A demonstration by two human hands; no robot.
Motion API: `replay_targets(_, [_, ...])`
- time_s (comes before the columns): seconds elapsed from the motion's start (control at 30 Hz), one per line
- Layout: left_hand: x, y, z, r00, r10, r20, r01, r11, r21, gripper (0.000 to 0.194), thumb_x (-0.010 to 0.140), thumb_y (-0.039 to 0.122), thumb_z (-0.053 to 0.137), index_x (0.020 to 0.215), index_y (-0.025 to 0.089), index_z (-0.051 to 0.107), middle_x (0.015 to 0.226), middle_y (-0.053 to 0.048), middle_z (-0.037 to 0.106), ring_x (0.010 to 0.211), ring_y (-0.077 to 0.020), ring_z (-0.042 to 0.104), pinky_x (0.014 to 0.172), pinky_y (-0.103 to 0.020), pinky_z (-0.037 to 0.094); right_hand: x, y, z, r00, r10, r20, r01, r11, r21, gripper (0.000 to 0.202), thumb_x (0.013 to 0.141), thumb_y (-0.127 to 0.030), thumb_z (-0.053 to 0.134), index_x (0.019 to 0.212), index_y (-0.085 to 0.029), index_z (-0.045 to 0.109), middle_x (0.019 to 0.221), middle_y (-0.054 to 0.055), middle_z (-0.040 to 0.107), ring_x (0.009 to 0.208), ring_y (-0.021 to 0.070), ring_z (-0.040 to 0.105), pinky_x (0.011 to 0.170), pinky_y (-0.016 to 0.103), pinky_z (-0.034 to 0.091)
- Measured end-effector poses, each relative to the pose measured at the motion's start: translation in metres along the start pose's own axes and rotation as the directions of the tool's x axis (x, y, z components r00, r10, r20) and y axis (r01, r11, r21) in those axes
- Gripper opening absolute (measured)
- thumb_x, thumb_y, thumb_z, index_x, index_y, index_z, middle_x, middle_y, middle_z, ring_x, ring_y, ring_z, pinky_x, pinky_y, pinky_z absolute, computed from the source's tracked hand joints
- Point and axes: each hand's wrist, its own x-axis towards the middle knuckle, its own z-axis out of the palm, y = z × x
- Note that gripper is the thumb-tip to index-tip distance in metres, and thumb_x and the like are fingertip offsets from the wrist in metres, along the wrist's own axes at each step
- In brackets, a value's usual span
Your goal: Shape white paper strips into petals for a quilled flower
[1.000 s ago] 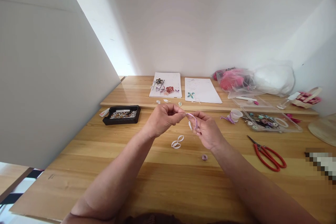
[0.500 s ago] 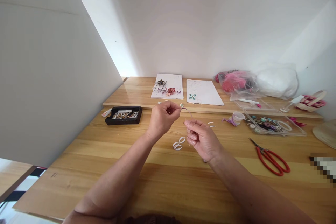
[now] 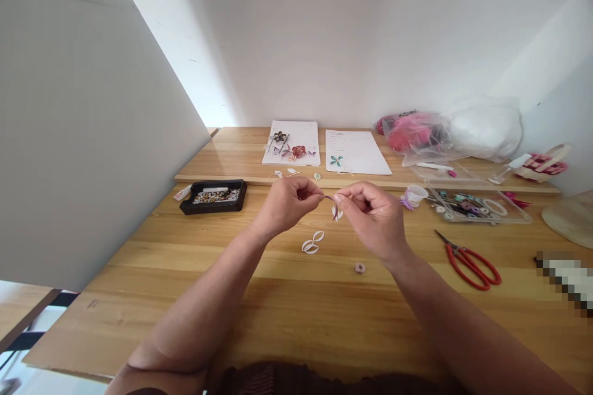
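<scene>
My left hand (image 3: 290, 202) is closed in a pinch on one end of a thin, curved purple strip (image 3: 330, 198). On its other side my right hand (image 3: 373, 216) pinches the same strip between thumb and forefinger, and the strip's tail hangs below. A fine thread seems to hang under the right hand, though it is too faint to follow. White leaf-shaped outlines (image 3: 314, 242) lie on the wood below the hands. A small pinkish spool (image 3: 360, 267) rests nearer to me. Small white pieces (image 3: 340, 213) show partly behind the strip.
Red-handled scissors (image 3: 470, 262) lie to the right. Behind them is a clear box (image 3: 523, 217) of beads and small spools, beside a small white cup (image 3: 417, 195). A black bead tray (image 3: 238, 200) sits left. Paper sheets (image 3: 359, 143) with decorative flowers (image 3: 299, 152) lie on the raised back shelf.
My right hand has moved up and inward to the strip, from below it. The small pink spool is now uncovered. The view has shifted slightly.
</scene>
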Motion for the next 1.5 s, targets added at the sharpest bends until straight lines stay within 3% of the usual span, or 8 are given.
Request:
replay_targets(0.17, [-0.003, 0.005, 0.002, 0.983, -0.073, 0.168, 0.081, 0.996, -0.044, 0.016, 0.076, 0.03, 0.071, 0.071, 0.015, 0.07, 0.062, 0.0, 0.061, 0.054, -0.0082, 0.046, 0.05, -0.022, 0.032, 0.006, 0.006, -0.006, 0.993, -0.114, -0.016, 0.112, 0.989, -0.096, 0.009, 0.084, -0.03, 0.071, 0.08, -0.023, 0.074, 0.053, -0.007, 0.031, 0.051, 0.0103, 0.029, 0.054, 0.029, 0.028])
replay_targets(0.43, [-0.004, 0.007, 0.001, 0.97, -0.08, 0.229, 0.122, 0.977, -0.173, 0.018, 0.074, 0.033, 0.075, 0.073, 0.015, 0.071, 0.067, -0.001, 0.064, 0.057, -0.0086, 0.048, 0.053, -0.023, 0.036, 0.012, 0.017, 0.0, 0.992, 0.123, 0.036, -0.126, 0.986, 0.106, 0.012, 0.076, -0.034, 0.077, 0.072, -0.023, 0.074, 0.053, -0.006, 0.04, 0.052, 0.0101, 0.032, 0.053, 0.028, 0.028])
replay_targets(0.63, [-0.001, 0.007, 0.0, 0.996, -0.055, 0.072, 0.073, 0.957, -0.28, 0.022, 0.074, 0.034, 0.076, 0.072, 0.015, 0.068, 0.061, 0.001, 0.057, 0.055, -0.0075, 0.044, 0.051, -0.022, 0.033, 0.009, 0.025, 0.011, 0.768, 0.53, 0.359, -0.637, 0.576, 0.513, 0.025, 0.06, -0.032, 0.087, 0.069, -0.018, 0.068, 0.051, -0.008, 0.039, 0.045, 0.0049, 0.023, 0.042, 0.021, 0.017])
replay_targets(0.87, [0.005, -0.001, 0.007, 0.967, -0.056, -0.249, 0.004, 0.979, -0.203, 0.017, 0.076, 0.031, 0.073, 0.074, 0.015, 0.068, 0.068, -0.001, 0.065, 0.058, -0.0093, 0.051, 0.056, -0.023, 0.041, -0.011, 0.017, 0.029, 0.659, 0.581, 0.477, -0.731, 0.345, 0.589, 0.026, 0.06, -0.027, 0.086, 0.074, -0.016, 0.068, 0.064, -0.004, 0.052, 0.049, 0.0036, 0.035, 0.043, 0.018, 0.027])
replay_targets(1.07, [0.002, -0.008, 0.004, 0.911, 0.273, -0.308, -0.191, 0.943, 0.273, 0.008, 0.08, 0.016, 0.062, 0.075, 0.017, 0.068, 0.071, -0.003, 0.066, 0.063, -0.0116, 0.053, 0.062, -0.025, 0.042, -0.019, 0.001, 0.03, 0.811, 0.511, 0.284, -0.582, 0.659, 0.476, 0.028, 0.067, -0.035, 0.084, 0.067, -0.019, 0.062, 0.06, -0.005, 0.048, 0.047, 0.0055, 0.03, 0.044, 0.023, 0.023])
replay_targets(1.2, [0.0, -0.004, 0.001, 0.932, 0.34, -0.129, -0.287, 0.905, 0.314, 0.012, 0.083, 0.015, 0.06, 0.073, 0.016, 0.067, 0.072, -0.003, 0.066, 0.066, -0.0121, 0.053, 0.063, -0.025, 0.041, -0.012, -0.008, 0.01, 0.995, 0.077, 0.058, -0.081, 0.995, 0.063, 0.014, 0.08, -0.029, 0.073, 0.071, -0.019, 0.067, 0.054, -0.006, 0.04, 0.051, 0.0086, 0.032, 0.049, 0.026, 0.028])
replay_targets(1.33, [-0.005, 0.005, 0.002, 0.953, 0.297, 0.063, -0.303, 0.928, 0.216, 0.012, 0.084, 0.015, 0.062, 0.075, 0.015, 0.069, 0.071, -0.002, 0.065, 0.064, -0.0105, 0.053, 0.06, -0.023, 0.04, 0.0, -0.006, -0.007, 0.981, -0.191, -0.036, 0.183, 0.971, -0.153, 0.008, 0.084, -0.025, 0.069, 0.079, -0.019, 0.069, 0.052, -0.009, 0.029, 0.049, 0.0079, 0.028, 0.05, 0.025, 0.028])
replay_targets(1.5, [-0.009, 0.01, 0.003, 0.962, 0.176, 0.208, -0.172, 0.984, -0.037, 0.011, 0.084, 0.025, 0.068, 0.079, 0.015, 0.07, 0.074, -0.003, 0.068, 0.063, -0.0093, 0.054, 0.057, -0.022, 0.041, 0.012, 0.012, -0.008, 0.995, -0.086, -0.047, 0.083, 0.995, -0.063, 0.011, 0.081, -0.03, 0.072, 0.077, -0.02, 0.071, 0.05, -0.009, 0.033, 0.049, 0.0083, 0.028, 0.05, 0.025, 0.028])
